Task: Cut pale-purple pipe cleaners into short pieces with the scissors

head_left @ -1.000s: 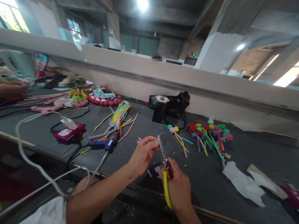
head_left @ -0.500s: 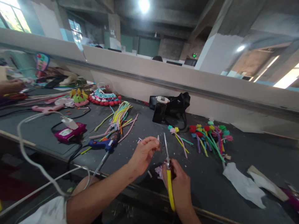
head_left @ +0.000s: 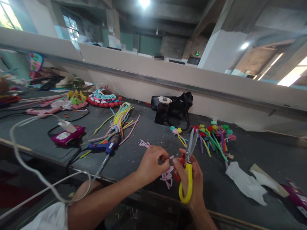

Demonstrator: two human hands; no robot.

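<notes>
My right hand [head_left: 195, 179] is wrapped round a pair of scissors [head_left: 189, 171] with yellow and red handles, its blades pointing away from me. Close by on the left, my left hand [head_left: 153, 163] is closed in a pinch, with thumb and forefinger near the right fingertips. Whatever it may hold is too small to make out. Below and between the hands lies a pile of short pale-pink pipe cleaner pieces [head_left: 167, 177]. A second small group of pink pieces [head_left: 144, 143] lies beyond my left hand.
Uncut pipe cleaners [head_left: 122, 119] lie in a bundle left of centre, by a blue glue gun [head_left: 102, 147] and a purple power strip [head_left: 68, 135]. Pipe cleaner flowers [head_left: 213, 134] lie to the right, near white paper [head_left: 247, 183]. A phone [head_left: 161, 113] leans on a black bag [head_left: 179, 105].
My right hand has turned the scissors, and their blades now point further right and show broadside. My left hand has moved down and nearer to me, close to the right fingertips.
</notes>
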